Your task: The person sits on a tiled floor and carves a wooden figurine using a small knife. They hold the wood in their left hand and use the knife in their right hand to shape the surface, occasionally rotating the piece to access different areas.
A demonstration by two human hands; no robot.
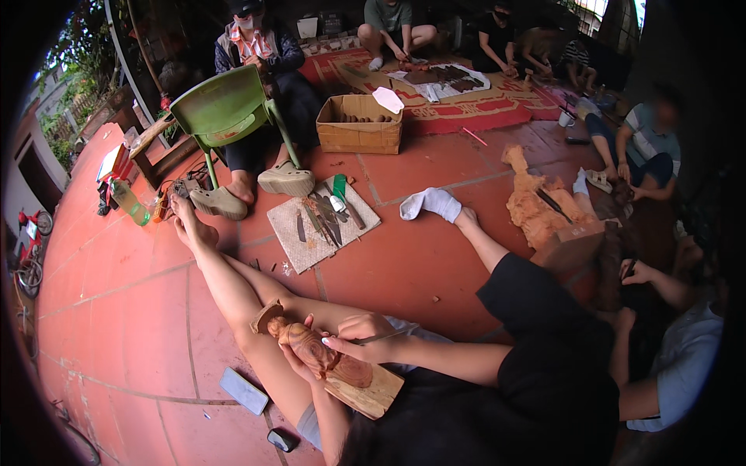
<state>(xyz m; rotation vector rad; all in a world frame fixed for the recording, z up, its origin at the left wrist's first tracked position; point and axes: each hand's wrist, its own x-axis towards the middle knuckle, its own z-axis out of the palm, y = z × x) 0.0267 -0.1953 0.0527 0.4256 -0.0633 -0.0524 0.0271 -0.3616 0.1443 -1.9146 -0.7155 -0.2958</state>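
Observation:
A carved wooden figurine (pixel 312 349), reddish-brown with swirling grain and a wide hat-like top, lies tilted across my lap on a paler block-like base (pixel 365 392). My left hand (pixel 295 361) wraps around it from below and the left side, fingers showing at its far edge. Over the figurine, my right hand (pixel 364 339) is closed around a thin carving tool (pixel 395 333), whose shaft sticks out to the right. The right thumb rests against the wood. The tool's working end is hidden by the hand.
Carving tools (pixel 322 220) lie on a square board (pixel 291 247) ahead. A phone (pixel 244 391) and a small black object (pixel 282 439) rest at left. Beyond are a green chair (pixel 225 105), a cardboard box (pixel 359 136) and a large wood carving (pixel 536 198). Several people sit around.

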